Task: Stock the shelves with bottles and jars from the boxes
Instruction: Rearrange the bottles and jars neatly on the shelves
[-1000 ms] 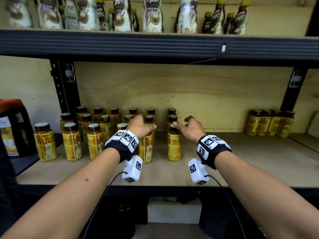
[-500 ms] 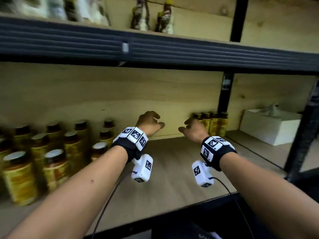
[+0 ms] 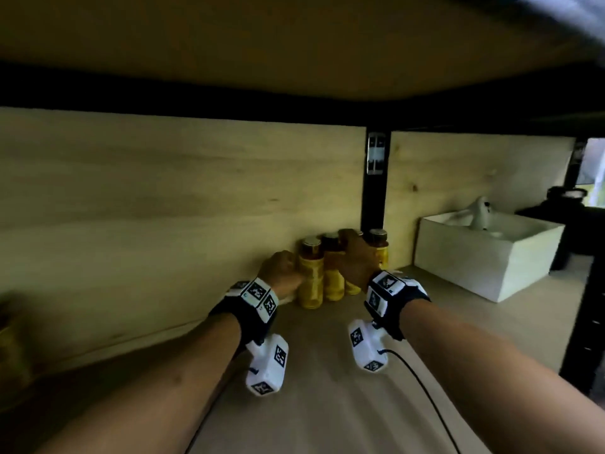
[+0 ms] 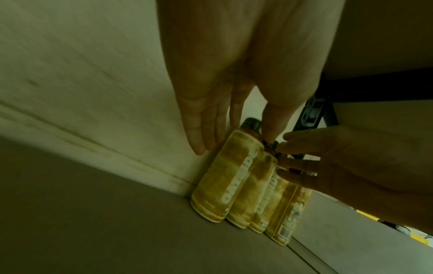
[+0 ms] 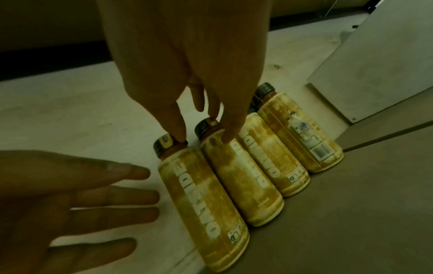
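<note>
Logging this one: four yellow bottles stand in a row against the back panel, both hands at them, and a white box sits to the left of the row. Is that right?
Not quite. The white box sits to the right of the row, past the black upright, as the head view shows. The rest holds: four yellow bottles stand in a row against the back panel, with the left hand and right hand at them.

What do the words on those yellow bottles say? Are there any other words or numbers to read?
"OATSIDE" in big white letters up the side of the nearest bottle; the middle letters are blurred, so that is my best reading.
The next bottle shows only part of the same word.
End bottle: barcode and small print, too blurred to read.
Wrist bands: square black-and-white patterns, no words.
</note>
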The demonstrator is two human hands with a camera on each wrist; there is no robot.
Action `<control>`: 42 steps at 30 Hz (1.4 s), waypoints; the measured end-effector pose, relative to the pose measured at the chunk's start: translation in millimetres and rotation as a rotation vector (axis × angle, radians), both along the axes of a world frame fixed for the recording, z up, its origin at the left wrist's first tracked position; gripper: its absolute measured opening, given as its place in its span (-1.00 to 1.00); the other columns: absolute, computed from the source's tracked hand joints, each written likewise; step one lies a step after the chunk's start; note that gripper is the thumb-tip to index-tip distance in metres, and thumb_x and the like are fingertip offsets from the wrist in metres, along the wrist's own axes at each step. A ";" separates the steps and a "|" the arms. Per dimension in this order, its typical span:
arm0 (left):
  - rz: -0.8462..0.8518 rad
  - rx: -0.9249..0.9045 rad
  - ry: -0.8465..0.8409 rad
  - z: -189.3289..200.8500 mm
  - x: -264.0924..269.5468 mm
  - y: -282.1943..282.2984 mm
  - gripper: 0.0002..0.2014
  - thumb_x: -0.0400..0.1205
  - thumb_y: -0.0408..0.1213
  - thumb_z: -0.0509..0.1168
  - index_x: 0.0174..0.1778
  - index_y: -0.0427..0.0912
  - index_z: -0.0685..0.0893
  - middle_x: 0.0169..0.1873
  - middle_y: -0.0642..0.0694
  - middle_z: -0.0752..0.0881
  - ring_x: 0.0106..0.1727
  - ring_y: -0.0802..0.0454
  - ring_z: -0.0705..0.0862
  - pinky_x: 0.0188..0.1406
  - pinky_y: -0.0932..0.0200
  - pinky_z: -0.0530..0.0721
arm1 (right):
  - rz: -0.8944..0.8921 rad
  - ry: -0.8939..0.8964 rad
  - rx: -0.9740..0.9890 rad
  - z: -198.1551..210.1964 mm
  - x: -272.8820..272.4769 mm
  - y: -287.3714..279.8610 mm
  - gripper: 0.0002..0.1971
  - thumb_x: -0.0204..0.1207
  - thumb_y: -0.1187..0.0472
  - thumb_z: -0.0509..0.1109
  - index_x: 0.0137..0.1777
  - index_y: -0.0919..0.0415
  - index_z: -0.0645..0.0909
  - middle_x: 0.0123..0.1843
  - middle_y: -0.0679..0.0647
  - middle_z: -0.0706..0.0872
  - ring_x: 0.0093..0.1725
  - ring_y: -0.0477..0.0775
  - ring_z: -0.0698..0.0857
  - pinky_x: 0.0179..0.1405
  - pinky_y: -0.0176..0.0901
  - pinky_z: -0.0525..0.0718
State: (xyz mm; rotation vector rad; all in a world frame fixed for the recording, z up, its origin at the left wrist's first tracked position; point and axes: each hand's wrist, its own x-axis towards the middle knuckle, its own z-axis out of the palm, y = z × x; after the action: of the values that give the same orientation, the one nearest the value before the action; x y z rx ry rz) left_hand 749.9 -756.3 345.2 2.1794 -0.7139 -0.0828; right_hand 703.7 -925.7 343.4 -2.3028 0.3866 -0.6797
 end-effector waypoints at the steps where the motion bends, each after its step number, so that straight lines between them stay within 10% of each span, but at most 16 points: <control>1: -0.034 -0.048 0.015 -4.4 7.2 -8.7 -0.61 0.33 -0.08 0.46 0.05 -0.12 0.71 0.09 -0.17 0.77 0.12 -0.19 0.72 0.17 -0.09 0.69 | 0.001 0.010 -0.025 -1.9 5.2 -1.8 -0.68 0.36 0.28 0.46 0.12 0.21 0.57 0.02 0.05 0.71 0.06 0.11 0.68 0.08 0.01 0.67; 8: -0.109 -0.337 0.040 -43.1 33.9 -38.0 -0.41 0.27 -0.08 0.57 0.27 0.04 0.68 0.12 0.00 0.78 0.14 0.01 0.75 0.22 -0.14 0.69 | -0.067 0.144 -0.224 -7.9 12.5 10.4 -0.27 0.37 0.13 0.57 0.50 0.15 0.31 0.44 0.25 0.35 0.43 0.34 0.35 0.35 0.11 0.48; 20: 0.146 -0.332 0.007 -29.0 8.4 29.7 -0.61 0.63 -0.30 0.34 0.39 -0.24 0.53 0.28 -0.17 0.63 0.32 -0.13 0.59 0.28 0.07 0.53 | 0.053 0.115 -0.097 -7.2 12.0 52.2 -0.52 0.38 0.11 0.50 0.16 0.11 0.30 -0.13 0.14 0.69 -0.14 0.23 0.68 -0.32 -0.02 0.58; 32: 0.677 -0.232 -0.033 -2.4 -3.8 215.5 -0.77 0.60 -0.11 0.31 0.04 -0.14 0.75 0.10 -0.17 0.76 0.13 -0.23 0.71 0.07 0.08 0.60 | 0.458 0.056 0.118 -7.4 40.6 241.4 -0.64 0.39 0.15 0.62 0.07 0.00 0.53 0.11 0.06 0.68 0.10 0.23 0.68 -0.02 0.05 0.64; 42: 0.808 -0.300 -0.065 -13.3 -1.3 245.5 -0.70 0.61 -0.13 0.30 0.20 -0.19 0.62 0.22 -0.25 0.68 0.26 -0.28 0.63 0.24 -0.02 0.61 | 0.330 0.056 0.041 -12.9 49.0 277.5 -0.44 0.45 0.07 0.55 0.35 0.28 0.44 0.29 0.26 0.63 0.25 0.33 0.63 0.14 0.14 0.66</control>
State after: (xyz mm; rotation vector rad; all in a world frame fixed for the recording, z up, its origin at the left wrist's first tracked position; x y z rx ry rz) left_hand 748.6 -510.8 331.8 2.0259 0.1538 0.4812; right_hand 752.6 -648.1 330.5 -2.2772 0.0411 -0.4398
